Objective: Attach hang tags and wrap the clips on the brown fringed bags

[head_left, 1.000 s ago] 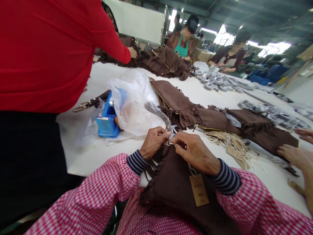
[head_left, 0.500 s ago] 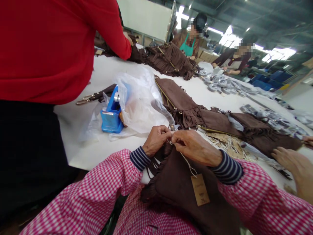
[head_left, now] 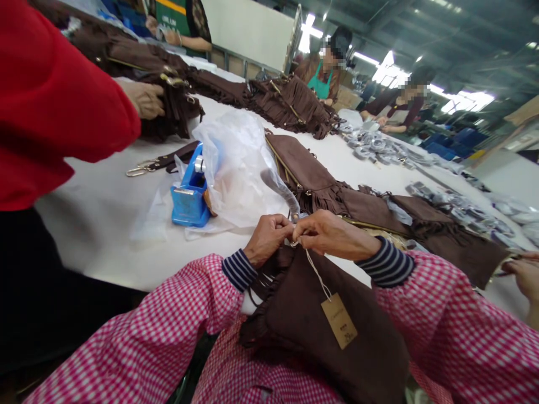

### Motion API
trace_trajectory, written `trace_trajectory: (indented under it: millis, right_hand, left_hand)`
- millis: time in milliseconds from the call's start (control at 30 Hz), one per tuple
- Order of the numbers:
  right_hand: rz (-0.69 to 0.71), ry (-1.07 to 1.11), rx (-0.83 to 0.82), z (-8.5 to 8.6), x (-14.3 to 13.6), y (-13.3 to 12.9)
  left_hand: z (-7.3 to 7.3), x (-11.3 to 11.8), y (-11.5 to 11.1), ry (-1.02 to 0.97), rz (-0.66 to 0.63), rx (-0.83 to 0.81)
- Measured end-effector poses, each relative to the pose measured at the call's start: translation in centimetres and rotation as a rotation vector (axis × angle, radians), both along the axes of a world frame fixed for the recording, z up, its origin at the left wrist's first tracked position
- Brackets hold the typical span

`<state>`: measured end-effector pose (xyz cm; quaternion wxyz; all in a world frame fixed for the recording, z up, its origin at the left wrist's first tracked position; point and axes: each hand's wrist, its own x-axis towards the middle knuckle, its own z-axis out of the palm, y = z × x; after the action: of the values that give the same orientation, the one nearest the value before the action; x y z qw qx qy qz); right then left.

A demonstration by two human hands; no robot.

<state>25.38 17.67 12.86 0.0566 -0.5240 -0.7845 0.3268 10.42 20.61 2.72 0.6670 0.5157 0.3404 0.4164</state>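
A dark brown fringed bag [head_left: 303,314] rests on my lap, with a tan paper tag [head_left: 339,321] hanging from it on a white string. At the bag's top corner my left hand [head_left: 268,238] and my right hand [head_left: 332,235] meet, fingertips pinched together. Between them is the end of a strap wrapped in clear grey plastic [head_left: 280,188]. A small metal clip [head_left: 293,243] shows just below my right fingertips; the rest is hidden by the fingers.
Beyond my hands stand a blue tape dispenser [head_left: 189,205] and crumpled white plastic bags [head_left: 240,168]. More brown bags [head_left: 307,163] lie across the white table [head_left: 105,224], with wrapped straps [head_left: 374,143] further back. A person in a red sleeve [head_left: 76,106] works at left; another hand [head_left: 526,275] is at right.
My hands stay pinched at the same corner, with the bag and tag shifting slightly. The red-sleeved person has moved left, uncovering more bags. The hand at right has drawn back.
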Motion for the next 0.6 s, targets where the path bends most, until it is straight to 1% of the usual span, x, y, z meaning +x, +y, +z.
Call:
trace_trajectory:
  millis: [67, 100, 267, 367, 500, 600]
  right_hand:
    - [-0.046, 0.028, -0.070, -0.2, 0.2, -0.1]
    - [-0.058, 0.023, -0.062, -0.2, 0.2, -0.2]
    - [-0.088, 0.000, 0.141, -0.2, -0.4, -1.1]
    - [-0.082, -0.010, 0.226, -0.4, -0.9, -1.3]
    - [-0.035, -0.005, 0.273, -1.0, -1.2, -1.4]
    - [-0.046, 0.052, 0.254, -1.5, -1.1, -1.7]
  left_hand:
    - [-0.1, 0.0, 0.0, -0.003, 0.001, -0.014]
    - [-0.1, 0.1, 0.0, -0.003, 0.001, -0.021]
    - [-0.3, 0.0, 0.0, 0.028, 0.001, -0.004]
    - [-0.4, 0.0, 0.0, 0.011, -0.009, -0.002]
    - [-0.1, -0.1, -0.1, -0.037, -0.009, -0.038]
    - [0.1, -0.1, -0.2, -0.040, 0.001, -0.063]
